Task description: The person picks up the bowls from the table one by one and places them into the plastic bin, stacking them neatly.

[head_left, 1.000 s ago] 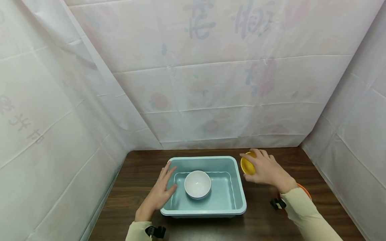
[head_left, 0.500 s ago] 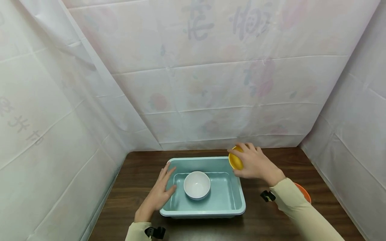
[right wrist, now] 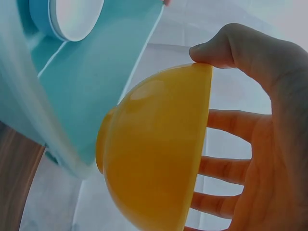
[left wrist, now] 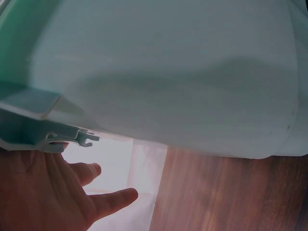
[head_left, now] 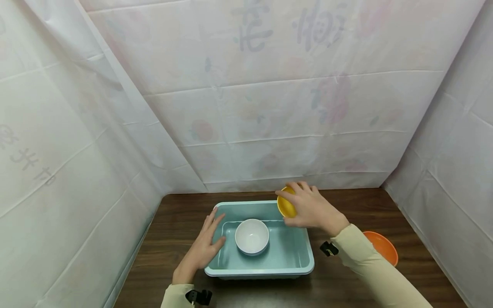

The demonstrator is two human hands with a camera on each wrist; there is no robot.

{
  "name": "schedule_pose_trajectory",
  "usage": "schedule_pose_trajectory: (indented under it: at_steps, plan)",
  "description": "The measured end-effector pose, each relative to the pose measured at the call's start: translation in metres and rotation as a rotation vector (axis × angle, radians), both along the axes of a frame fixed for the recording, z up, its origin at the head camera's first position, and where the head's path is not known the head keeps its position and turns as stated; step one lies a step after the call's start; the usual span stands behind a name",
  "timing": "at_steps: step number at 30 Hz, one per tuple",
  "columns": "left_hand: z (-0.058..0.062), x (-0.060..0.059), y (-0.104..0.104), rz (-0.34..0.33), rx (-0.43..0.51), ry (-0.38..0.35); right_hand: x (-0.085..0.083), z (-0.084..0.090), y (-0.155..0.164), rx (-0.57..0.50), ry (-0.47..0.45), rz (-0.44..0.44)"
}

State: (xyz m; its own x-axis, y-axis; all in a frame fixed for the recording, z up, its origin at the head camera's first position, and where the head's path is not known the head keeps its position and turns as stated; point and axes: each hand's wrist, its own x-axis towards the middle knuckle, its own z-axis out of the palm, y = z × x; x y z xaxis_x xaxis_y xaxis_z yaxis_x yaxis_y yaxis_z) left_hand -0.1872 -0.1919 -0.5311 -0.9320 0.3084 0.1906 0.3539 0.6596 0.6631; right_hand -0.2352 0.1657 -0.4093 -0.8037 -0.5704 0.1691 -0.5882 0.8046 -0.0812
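My right hand (head_left: 310, 208) grips a yellow bowl (head_left: 286, 202) by its rim, thumb on one side and fingers on the other. It holds the bowl tilted over the back right part of a light blue-green basin (head_left: 262, 272). In the right wrist view the yellow bowl (right wrist: 154, 149) shows its round outside and foot. A white bowl (head_left: 252, 236) sits upright inside the basin. My left hand (head_left: 202, 248) lies along the basin's left rim with fingers spread. From the left wrist view, that hand (left wrist: 53, 192) is beside the basin's outer wall (left wrist: 168, 106), fingers extended.
An orange bowl (head_left: 381, 248) stands on the dark wooden table (head_left: 346, 278), right of the basin and partly behind the right sleeve. White printed sheets (head_left: 269, 128) hang behind the table and along both sides.
My right hand has carried the yellow bowl leftward, from beside the basin to over its back right part. More of the orange bowl shows now. The left hand stays in place.
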Motion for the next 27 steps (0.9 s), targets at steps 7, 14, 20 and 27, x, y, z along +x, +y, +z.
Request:
schedule_pose_trajectory:
  at_steps: [7, 14, 20, 27]
  plan:
    - [0.000, 0.001, 0.000, 0.001, 0.006, -0.006, -0.002, -0.003, -0.012, -0.012, -0.032, 0.027]
    - [0.000, 0.001, 0.000, -0.004, 0.018, -0.002, -0.004, -0.005, -0.023, -0.036, -0.052, 0.050]
    - [0.000, 0.001, 0.000, -0.003, 0.020, -0.005, -0.006, -0.007, -0.032, -0.025, -0.060, 0.071]
    - [0.001, 0.001, 0.001, -0.003, 0.007, -0.006, -0.008, -0.012, -0.040, -0.050, -0.057, 0.103]
